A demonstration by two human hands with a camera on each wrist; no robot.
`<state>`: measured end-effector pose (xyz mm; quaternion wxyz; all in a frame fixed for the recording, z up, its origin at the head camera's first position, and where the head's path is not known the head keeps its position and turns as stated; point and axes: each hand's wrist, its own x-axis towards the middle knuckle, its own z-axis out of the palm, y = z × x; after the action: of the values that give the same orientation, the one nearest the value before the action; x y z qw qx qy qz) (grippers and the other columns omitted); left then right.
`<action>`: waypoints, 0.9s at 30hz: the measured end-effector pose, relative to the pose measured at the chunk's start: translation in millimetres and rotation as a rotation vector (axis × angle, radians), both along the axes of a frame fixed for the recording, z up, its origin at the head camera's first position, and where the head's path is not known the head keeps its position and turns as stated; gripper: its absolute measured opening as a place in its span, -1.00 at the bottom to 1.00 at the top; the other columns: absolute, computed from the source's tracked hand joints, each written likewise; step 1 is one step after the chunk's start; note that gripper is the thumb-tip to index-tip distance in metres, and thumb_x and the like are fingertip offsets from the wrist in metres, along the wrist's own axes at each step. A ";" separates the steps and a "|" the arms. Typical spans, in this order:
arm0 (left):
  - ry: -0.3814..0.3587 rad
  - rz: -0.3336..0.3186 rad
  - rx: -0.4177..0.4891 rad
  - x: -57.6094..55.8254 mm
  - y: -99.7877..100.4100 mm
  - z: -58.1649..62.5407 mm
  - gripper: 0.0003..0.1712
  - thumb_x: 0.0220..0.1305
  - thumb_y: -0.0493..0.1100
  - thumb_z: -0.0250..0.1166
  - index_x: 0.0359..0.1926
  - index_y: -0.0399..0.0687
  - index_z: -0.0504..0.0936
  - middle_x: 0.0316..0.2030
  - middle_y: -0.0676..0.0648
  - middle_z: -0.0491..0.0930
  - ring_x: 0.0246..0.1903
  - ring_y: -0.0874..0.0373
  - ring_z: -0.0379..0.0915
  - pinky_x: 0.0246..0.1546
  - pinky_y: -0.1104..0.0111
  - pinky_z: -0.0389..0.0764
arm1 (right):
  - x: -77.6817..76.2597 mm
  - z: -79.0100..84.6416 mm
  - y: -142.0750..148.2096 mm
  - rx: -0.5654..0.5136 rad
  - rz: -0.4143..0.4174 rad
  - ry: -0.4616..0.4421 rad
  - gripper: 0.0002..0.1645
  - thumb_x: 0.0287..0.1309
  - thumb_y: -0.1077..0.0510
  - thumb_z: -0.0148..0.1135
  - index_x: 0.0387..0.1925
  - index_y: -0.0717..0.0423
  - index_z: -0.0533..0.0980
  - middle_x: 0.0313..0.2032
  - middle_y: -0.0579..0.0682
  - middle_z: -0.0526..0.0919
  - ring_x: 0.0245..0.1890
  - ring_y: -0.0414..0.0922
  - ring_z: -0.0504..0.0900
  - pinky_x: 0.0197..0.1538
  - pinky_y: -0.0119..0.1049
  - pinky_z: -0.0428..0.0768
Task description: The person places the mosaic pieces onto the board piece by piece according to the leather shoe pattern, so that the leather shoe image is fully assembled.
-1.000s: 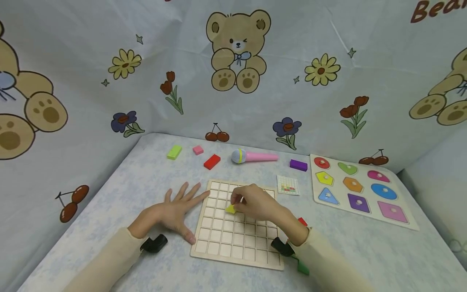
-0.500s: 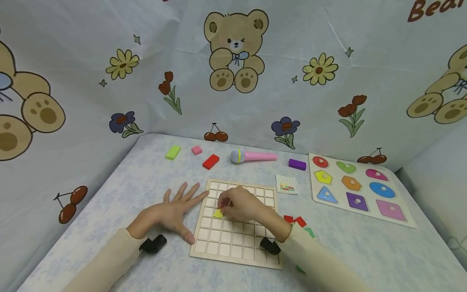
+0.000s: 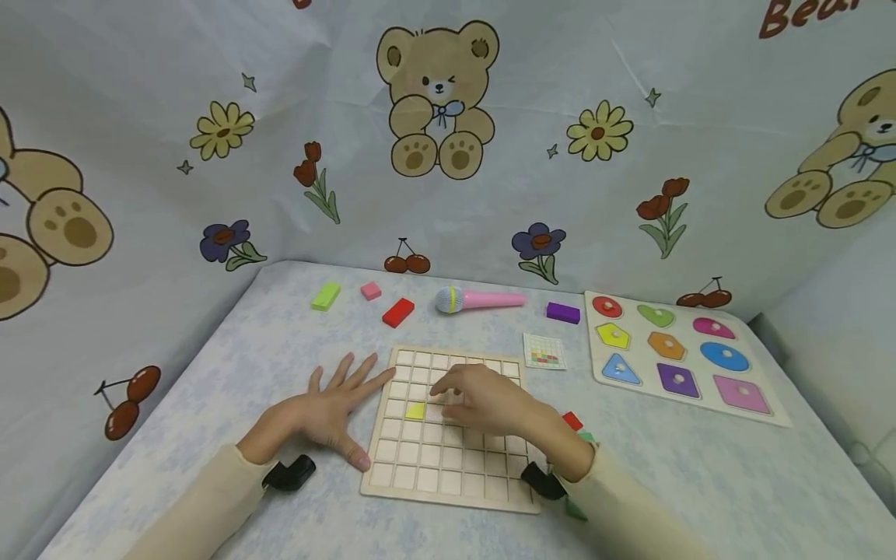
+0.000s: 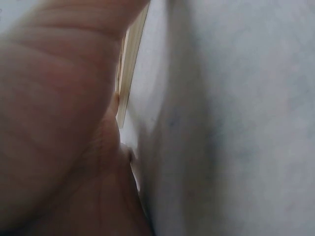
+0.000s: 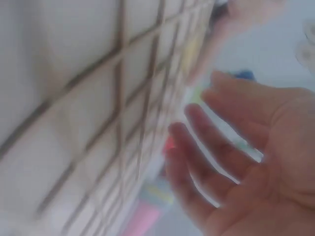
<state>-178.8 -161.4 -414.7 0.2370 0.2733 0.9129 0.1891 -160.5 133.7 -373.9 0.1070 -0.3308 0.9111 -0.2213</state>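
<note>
A wooden grid board [image 3: 448, 504] lies on the table between my hands. One yellow tile [image 3: 415, 411] rests in a cell toward its left side. My left hand [image 3: 329, 412] is spread flat beside the board, its thumb and a fingertip at the left edge; in the left wrist view its palm [image 4: 54, 118] fills much of the picture. Over the middle of the board hovers my right hand [image 3: 483, 398], holding nothing. The right wrist view shows its fingers loosely bent and apart, with the board's cells [image 5: 98, 93] alongside, blurred.
Red and green pieces [image 3: 572, 421] lie right of the board, partly behind my right forearm. Behind it are a small pattern card [image 3: 544, 351], pink toy microphone [image 3: 483, 299], purple block [image 3: 563, 313], red block [image 3: 398, 313] and green block [image 3: 326, 296]. A shape puzzle [image 3: 682, 358] lies far right.
The yellow tile moved left across the board in my right hand and now lies in a cell. My right hand has let go and drawn back to the right. The left hand stays put.
</note>
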 end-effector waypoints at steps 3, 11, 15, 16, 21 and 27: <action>-0.010 0.008 0.004 0.3 0.1 0.2 0.61 -0.35 0.49 0.58 0.62 0.30 -0.20 0.60 -0.11 -0.49 0.52 -0.32 -0.74 0.25 -0.50 -0.52 | 9.4 2.0 32.7 -0.041 -0.054 -0.010 -0.66 0.30 0.14 0.32 0.07 0.12 0.63 0.01 -0.02 0.71 -0.06 -0.06 0.66 0.01 -0.16 0.62; -0.002 0.016 0.011 -3.2 -1.5 -9.8 0.66 -0.46 0.57 0.55 0.60 0.42 -0.25 0.60 -0.02 -0.54 0.52 -0.23 -0.81 0.27 -0.46 -0.59 | 26.1 1.7 96.4 -0.050 -0.226 -0.091 -0.70 0.21 0.11 0.41 -0.03 0.07 0.66 -0.18 -0.11 0.71 -0.23 -0.17 0.60 -0.15 -0.30 0.65; -0.004 0.013 0.024 -3.4 -1.3 -11.0 0.66 -0.46 0.57 0.55 0.60 0.41 -0.24 0.60 -0.04 -0.54 0.52 -0.24 -0.82 0.26 -0.46 -0.60 | 29.5 -0.3 108.5 -0.009 -0.238 -0.120 -0.79 0.09 0.11 0.50 -0.22 0.00 0.67 -0.41 -0.20 0.59 -0.37 -0.20 0.50 -0.33 -0.42 0.54; -0.005 0.010 0.025 -2.8 -0.8 -8.7 0.65 -0.44 0.55 0.56 0.61 0.39 -0.23 0.60 -0.07 -0.53 0.52 -0.27 -0.80 0.25 -0.47 -0.58 | 29.6 -0.8 110.7 -0.002 -0.237 -0.122 -0.80 0.07 0.11 0.52 -0.25 -0.02 0.67 -0.45 -0.21 0.56 -0.39 -0.21 0.49 -0.35 -0.42 0.53; -0.013 0.001 0.027 -0.5 0.8 -2.2 0.61 -0.36 0.49 0.58 0.62 0.31 -0.20 0.60 -0.14 -0.50 0.51 -0.34 -0.75 0.23 -0.51 -0.53 | 29.6 -2.8 115.8 0.036 -0.246 -0.156 -0.81 0.02 0.16 0.54 -0.34 -0.05 0.64 -0.49 -0.21 0.52 -0.42 -0.23 0.46 -0.36 -0.41 0.50; -0.012 0.007 0.021 -0.1 0.2 -2.2 0.61 -0.36 0.48 0.59 0.62 0.31 -0.21 0.60 -0.13 -0.50 0.51 -0.34 -0.75 0.23 -0.51 -0.53 | 29.8 -6.1 116.6 0.058 -0.251 -0.178 -0.78 0.00 0.16 0.56 -0.36 -0.07 0.62 -0.45 -0.22 0.54 -0.39 -0.20 0.48 -0.32 -0.40 0.51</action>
<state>-178.9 -161.3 -416.8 0.2389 0.2716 0.9103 0.2011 -130.7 250.2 -380.0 0.1684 -0.1903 0.9382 -0.2349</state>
